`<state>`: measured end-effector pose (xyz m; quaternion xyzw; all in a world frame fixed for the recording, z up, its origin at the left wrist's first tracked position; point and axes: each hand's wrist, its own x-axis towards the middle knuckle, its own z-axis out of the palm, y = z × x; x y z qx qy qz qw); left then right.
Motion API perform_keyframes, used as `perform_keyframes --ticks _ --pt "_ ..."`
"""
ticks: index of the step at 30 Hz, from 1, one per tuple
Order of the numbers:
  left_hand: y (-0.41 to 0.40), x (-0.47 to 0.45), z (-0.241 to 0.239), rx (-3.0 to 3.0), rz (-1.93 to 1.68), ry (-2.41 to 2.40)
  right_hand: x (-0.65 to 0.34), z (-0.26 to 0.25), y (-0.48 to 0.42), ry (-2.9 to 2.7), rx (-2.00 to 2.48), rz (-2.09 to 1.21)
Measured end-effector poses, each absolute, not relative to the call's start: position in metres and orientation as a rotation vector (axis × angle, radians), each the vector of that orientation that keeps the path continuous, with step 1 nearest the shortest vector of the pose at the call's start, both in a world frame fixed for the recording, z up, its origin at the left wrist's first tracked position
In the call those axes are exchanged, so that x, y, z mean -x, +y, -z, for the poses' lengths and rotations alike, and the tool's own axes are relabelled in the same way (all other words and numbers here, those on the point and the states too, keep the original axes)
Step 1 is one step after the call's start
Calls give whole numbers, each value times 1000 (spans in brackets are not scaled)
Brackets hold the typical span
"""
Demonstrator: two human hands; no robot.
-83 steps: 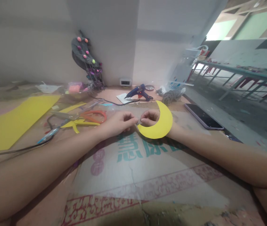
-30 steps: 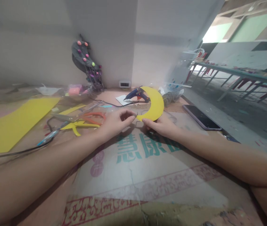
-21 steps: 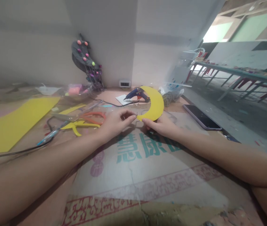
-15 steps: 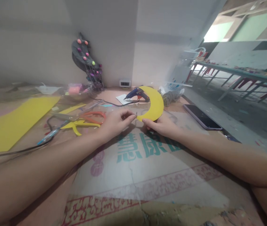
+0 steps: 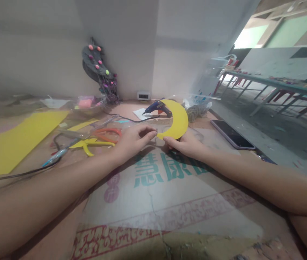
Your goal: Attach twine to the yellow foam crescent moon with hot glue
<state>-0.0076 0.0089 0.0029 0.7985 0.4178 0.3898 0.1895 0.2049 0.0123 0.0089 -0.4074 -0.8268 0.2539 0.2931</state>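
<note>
Crescent [image 5: 180,119], yellow and flat, is up off the bench [image 5: 127,108] in your right hand [image 5: 184,143], roughly centred in front of you. Your right thumb lies on its near face by the lower end, with the fingers curled behind, so that hand is closed on it. Your left hand [image 5: 135,139] has thumb and forefinger brought nearly together just at the pointed lower tip (whether they pinch the tip or some small piece beside it, you cannot tell). Both your hands are above a printed sheet [image 5: 131,209] with green characters.

Behind the crescent, partly covered by it, is a blue glue gun [image 5: 153,107], its nozzle over a white card [image 5: 139,113].

As for containers, a small clear pack [image 5: 85,102] at the back left has something pink in it. Left of that is a white dish [image 5: 56,103], its contents too blurred to read. At the back right, a clear container [image 5: 210,79] is also too smeared to show what it holds; grey yarn [image 5: 196,112] lies near its foot.
</note>
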Motion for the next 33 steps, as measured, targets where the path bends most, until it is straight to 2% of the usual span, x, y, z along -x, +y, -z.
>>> perform_keyframes --ticks 33 --pt "11 7 -4 -2140 -1026 1282 -204 -13 7 -2294 1063 -686"
